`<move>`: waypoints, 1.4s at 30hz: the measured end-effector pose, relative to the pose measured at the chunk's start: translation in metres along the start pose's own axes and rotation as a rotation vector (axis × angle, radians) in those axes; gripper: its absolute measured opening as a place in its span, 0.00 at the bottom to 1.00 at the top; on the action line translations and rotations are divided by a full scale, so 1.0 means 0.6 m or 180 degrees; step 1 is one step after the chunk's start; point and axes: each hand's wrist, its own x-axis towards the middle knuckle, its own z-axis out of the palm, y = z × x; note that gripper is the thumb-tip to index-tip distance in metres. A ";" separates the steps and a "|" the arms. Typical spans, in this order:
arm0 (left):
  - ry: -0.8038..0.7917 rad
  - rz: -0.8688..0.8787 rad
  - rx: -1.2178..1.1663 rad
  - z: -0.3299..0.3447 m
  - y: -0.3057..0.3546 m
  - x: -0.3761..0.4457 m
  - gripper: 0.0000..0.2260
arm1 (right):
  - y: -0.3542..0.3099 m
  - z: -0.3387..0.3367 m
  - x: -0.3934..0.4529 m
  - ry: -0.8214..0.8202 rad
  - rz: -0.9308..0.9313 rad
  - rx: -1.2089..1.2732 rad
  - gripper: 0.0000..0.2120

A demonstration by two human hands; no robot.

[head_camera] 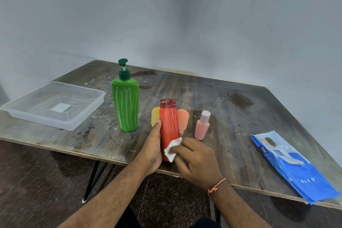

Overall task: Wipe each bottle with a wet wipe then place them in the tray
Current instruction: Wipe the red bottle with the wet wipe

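Note:
My left hand (pixel 152 149) grips a red bottle (pixel 169 126) upright near the table's front edge, thumb on its left side. My right hand (pixel 196 161) pinches a folded white wet wipe (pixel 172 149) and presses it against the bottle's lower front. White streaks run down the red bottle's face. A tall green pump bottle (pixel 125 105), also streaked white, stands to the left. A small pink bottle (pixel 202 125) stands to the right. The clear plastic tray (pixel 87 112) sits empty at the far left of the table.
A yellow piece (pixel 155 116) and a peach-coloured piece (pixel 184 118) show behind the red bottle. A blue pack of wet wipes (pixel 294 166) lies at the right front edge. The dark wooden table (pixel 231 102) is stained and stands against a grey wall.

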 end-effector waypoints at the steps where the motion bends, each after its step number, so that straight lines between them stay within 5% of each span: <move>1: 0.0010 0.0004 0.0026 0.001 -0.001 -0.001 0.33 | 0.001 -0.001 0.001 0.0085 0.0128 0.0009 0.09; 4: 0.0028 -0.0022 0.0003 -0.001 0.001 -0.003 0.33 | -0.001 -0.001 0.004 -0.0057 0.0043 -0.0019 0.14; 10: -0.0009 -0.0033 0.0055 -0.001 0.003 -0.005 0.32 | -0.001 -0.002 0.001 -0.0034 -0.0028 0.0034 0.06; 18: -0.0023 -0.0062 -0.0081 -0.004 0.003 -0.004 0.33 | -0.003 0.000 0.000 -0.0207 -0.0258 0.0057 0.10; 32: 0.0039 0.0014 0.0033 -0.006 0.000 -0.002 0.32 | 0.000 0.002 -0.002 -0.0036 0.0061 0.0059 0.06; 37: 0.0062 0.0015 -0.0042 -0.008 0.002 -0.003 0.32 | 0.000 -0.002 0.002 0.0002 0.0165 0.0123 0.13; 42: 0.0060 0.0048 0.0019 -0.009 0.001 -0.002 0.33 | 0.000 -0.001 0.000 0.0063 0.0201 0.0168 0.06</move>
